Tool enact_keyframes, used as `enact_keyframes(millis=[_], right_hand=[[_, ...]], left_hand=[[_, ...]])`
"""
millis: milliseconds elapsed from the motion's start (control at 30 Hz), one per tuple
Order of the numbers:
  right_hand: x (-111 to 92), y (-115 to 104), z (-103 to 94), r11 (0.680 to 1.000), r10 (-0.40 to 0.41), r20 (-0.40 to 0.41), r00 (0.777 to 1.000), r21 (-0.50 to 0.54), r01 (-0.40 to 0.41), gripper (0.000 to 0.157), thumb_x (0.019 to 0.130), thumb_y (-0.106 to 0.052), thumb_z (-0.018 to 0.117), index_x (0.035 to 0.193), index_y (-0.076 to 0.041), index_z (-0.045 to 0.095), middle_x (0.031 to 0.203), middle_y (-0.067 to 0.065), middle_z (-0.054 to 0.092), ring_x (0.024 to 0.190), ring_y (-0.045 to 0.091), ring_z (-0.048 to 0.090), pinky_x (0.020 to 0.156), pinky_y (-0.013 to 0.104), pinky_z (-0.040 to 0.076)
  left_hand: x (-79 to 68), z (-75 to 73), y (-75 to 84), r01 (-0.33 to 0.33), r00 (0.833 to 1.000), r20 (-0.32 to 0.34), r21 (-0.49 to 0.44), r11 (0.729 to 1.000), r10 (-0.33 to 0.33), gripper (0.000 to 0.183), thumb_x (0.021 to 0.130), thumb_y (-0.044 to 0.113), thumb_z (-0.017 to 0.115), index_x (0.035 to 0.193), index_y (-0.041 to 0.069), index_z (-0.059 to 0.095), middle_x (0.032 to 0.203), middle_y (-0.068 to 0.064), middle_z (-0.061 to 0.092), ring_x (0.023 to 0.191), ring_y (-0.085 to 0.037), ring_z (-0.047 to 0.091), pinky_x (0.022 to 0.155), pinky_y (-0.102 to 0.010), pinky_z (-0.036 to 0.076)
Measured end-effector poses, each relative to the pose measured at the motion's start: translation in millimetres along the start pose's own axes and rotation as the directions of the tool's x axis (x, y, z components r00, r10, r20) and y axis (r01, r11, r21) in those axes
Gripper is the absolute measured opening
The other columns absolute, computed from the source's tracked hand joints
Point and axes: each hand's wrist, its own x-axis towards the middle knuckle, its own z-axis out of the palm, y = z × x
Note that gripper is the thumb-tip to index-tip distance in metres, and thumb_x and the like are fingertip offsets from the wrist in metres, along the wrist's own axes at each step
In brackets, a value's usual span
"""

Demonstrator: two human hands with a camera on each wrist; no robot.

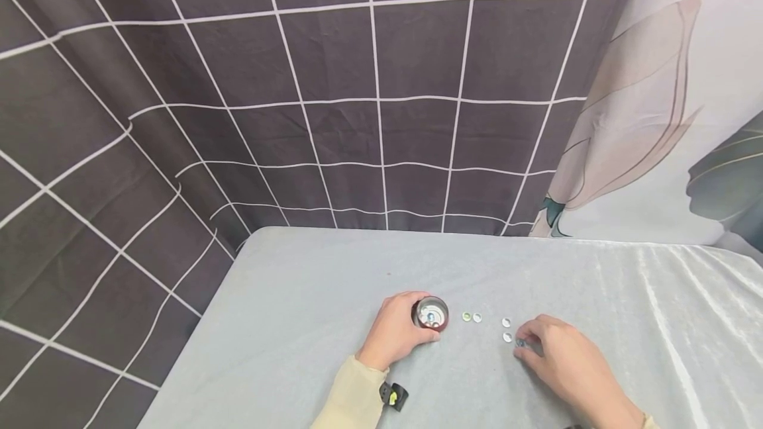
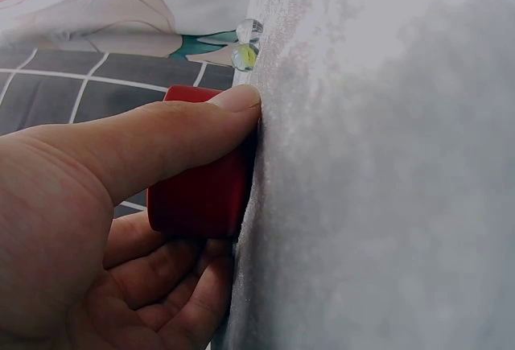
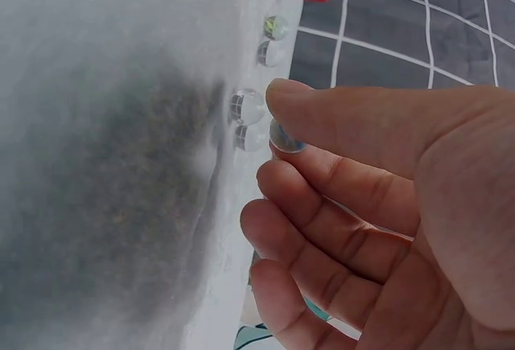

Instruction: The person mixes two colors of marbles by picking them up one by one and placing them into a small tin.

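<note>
My left hand point(image 1: 393, 330) grips a small round red container point(image 2: 201, 193), thumb on one side and fingers on the other. It stands upright on the cloth, and its grey inside holds marbles, one of them blue. My right hand point(image 1: 566, 359) pinches a bluish glass marble point(image 3: 287, 137) between thumb and index finger, near the cloth. Just left of that hand lie two clear marbles, a farther one point(image 1: 507, 322) and a nearer one point(image 1: 507, 337). Closer to the container, a green-yellow marble point(image 1: 467, 316) sits beside another clear marble point(image 1: 477, 317).
A pale grey velvety cloth point(image 1: 298, 290) covers the table, with creases toward the right. Behind and to the left hangs a dark curtain point(image 1: 334, 131) with a white grid. At the right back is a white fabric point(image 1: 644, 171) printed with large leaves.
</note>
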Motion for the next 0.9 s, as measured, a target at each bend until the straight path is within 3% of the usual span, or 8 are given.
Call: enact_keyframes(millis=[333, 567, 900], right_hand=[[2.5, -7.9, -0.5, 1.000, -0.021, -0.035, 0.999, -0.005, 0.021, 0.020, 0.071, -0.017, 0.087, 0.081, -0.021, 0.070, 0.077, -0.015, 0.058, 0.072, 0.006, 0.056, 0.066, 0.036, 0.052], [6.6, -11.5, -1.1, 1.000, 0.001, -0.013, 1.000, 0.003, -0.001, 0.019, 0.072, -0.018, 0.087, 0.083, -0.022, 0.070, 0.078, -0.014, 0.059, 0.073, 0.008, 0.058, 0.065, 0.036, 0.052], [11.9, -16.9, 1.6, 0.998, -0.067, -0.044, 0.997, -0.022, 0.066, 0.021, 0.071, -0.016, 0.087, 0.081, -0.023, 0.069, 0.076, -0.016, 0.055, 0.069, 0.005, 0.053, 0.063, 0.034, 0.051]], left_hand=[[-0.8, -1.2, -0.7, -0.002, 1.000, -0.002, 0.023, 1.000, 0.002, 0.055, 0.067, 0.021, 0.093, 0.118, 0.014, 0.072, 0.111, 0.002, 0.072, 0.108, -0.017, 0.065, 0.098, -0.034, 0.050], [0.2, -0.9, 2.5, 0.004, 1.000, 0.009, 0.018, 1.000, -0.005, 0.054, 0.068, 0.021, 0.092, 0.118, 0.014, 0.072, 0.111, 0.003, 0.072, 0.108, -0.017, 0.065, 0.098, -0.033, 0.050], [-0.6, -1.6, 2.0, 0.019, 1.000, 0.003, 0.006, 1.000, -0.019, 0.054, 0.068, 0.020, 0.092, 0.118, 0.014, 0.072, 0.112, 0.003, 0.072, 0.109, -0.018, 0.064, 0.099, -0.035, 0.049]])
